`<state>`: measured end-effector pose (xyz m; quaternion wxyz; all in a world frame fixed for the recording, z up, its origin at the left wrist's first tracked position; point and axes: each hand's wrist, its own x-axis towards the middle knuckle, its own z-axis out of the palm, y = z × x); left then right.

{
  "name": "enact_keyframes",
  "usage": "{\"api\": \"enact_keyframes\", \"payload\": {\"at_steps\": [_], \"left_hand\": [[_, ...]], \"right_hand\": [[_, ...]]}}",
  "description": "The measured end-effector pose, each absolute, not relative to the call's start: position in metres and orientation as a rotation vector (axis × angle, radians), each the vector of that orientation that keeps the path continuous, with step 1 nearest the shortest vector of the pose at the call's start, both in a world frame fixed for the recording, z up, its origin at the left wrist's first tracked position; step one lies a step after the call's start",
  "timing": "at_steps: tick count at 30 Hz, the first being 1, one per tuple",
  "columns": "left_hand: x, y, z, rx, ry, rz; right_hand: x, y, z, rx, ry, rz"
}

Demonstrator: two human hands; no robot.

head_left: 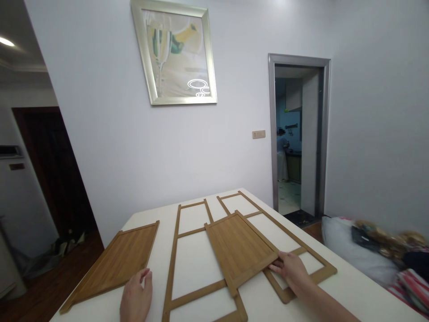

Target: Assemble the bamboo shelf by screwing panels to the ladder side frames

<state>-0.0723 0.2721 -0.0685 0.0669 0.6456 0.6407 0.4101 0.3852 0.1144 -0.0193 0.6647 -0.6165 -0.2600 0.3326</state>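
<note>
Wood panel [239, 246] is rect & stripe-grained, in R fingers [284, 259].

From my station I read smooth, grained wooden panels [241, 246], matt wooden frames [173, 259] and a smooth, matt tabletop [164, 250].

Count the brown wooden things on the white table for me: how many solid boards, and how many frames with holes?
Solid: 2 (left board, right board)
With holes: 2 (left frame, right frame)
Total: 4
</note>
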Motion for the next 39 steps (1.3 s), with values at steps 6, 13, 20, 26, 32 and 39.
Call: {"api": "enact_keyframes", "payload": {"at_steps": [6,13,20,26,32,39], "left_hand": [[-0.095,0.273,-0.076,2.136,2.294,1.039],[-0.093,0.270,-0.074,2.119,2.440,0.768],[-0.087,0.265,-0.065,2.282,2.405,0.674],[-0.086,0.258,-0.055,2.294,2.429,0.658],[-0.078,0.257,-0.051,2.259,2.470,0.726],[-0.071,0.259,-0.043,2.407,2.562,0.798]], "right_hand": [[0.402,0.106,-0.004,-1.961,-0.867,0.582],[0.415,0.105,-0.012,-2.319,-1.366,0.062],[0.399,0.100,-0.010,-2.281,-1.396,0.005],[0.391,0.100,-0.011,-2.156,-1.423,-0.014],[0.389,0.098,-0.006,-2.027,-1.414,-0.024],[0.381,0.096,-0.006,-1.973,-1.451,-0.035]]}}
